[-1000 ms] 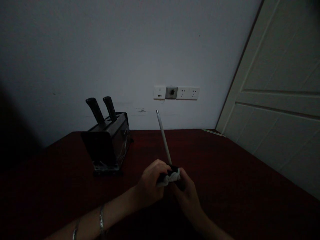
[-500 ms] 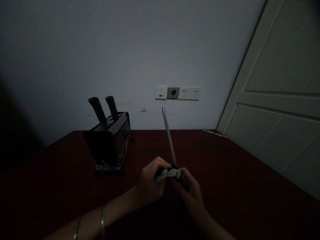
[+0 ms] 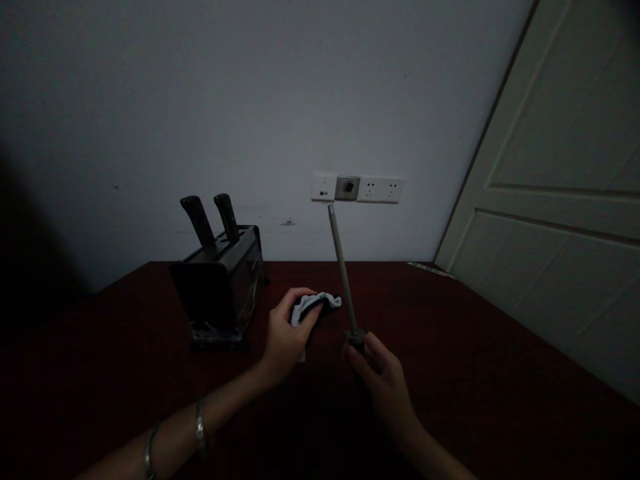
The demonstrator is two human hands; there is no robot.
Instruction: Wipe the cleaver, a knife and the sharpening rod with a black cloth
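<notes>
My right hand [image 3: 379, 373] grips the dark handle of a sharpening steel [image 3: 341, 267], whose grey rod points up and slightly left. My left hand [image 3: 285, 337] is closed on a crumpled white cloth [image 3: 313, 305], held a little left of the rod and apart from it. Both hands hover over a dark red table [image 3: 475, 347]. Two bracelets show on my left forearm.
A black knife block [image 3: 220, 287] with two black handles sticking up stands on the table to the left of my hands. A row of wall sockets [image 3: 357, 188] sits on the white wall behind. A pale door [image 3: 565, 187] fills the right side.
My left hand with the cloth has come off the base of the rod and moved up and left. The steel has shifted slightly right and stands more upright.
</notes>
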